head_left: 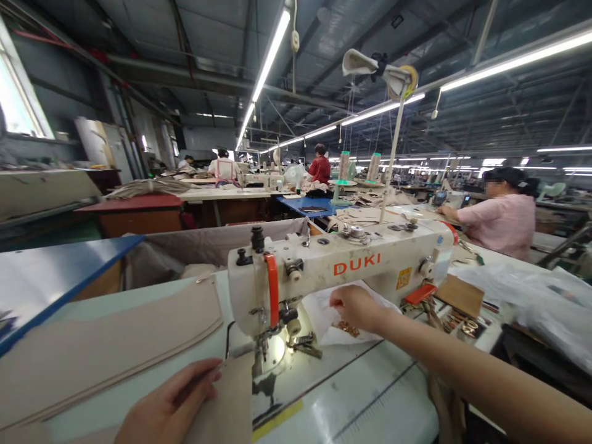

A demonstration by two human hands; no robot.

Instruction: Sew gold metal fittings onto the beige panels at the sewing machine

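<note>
My left hand grips a beige fabric piece by its upper left edge, thumb and fingers closed on it. The piece lies just in front of the needle of a white sewing machine. Under the machine's arm, my right hand hovers above a white plastic bag with small brass-coloured metal parts on it. Its fingers are pinched together; whether something small is between them is hidden. A lamp lights the needle plate.
Stacked beige fabric panels lie left of the machine. Scissors, a brown board and clear plastic sheeting are at the right. A thread stand rises behind. A co-worker in pink sits at the right; others work farther back.
</note>
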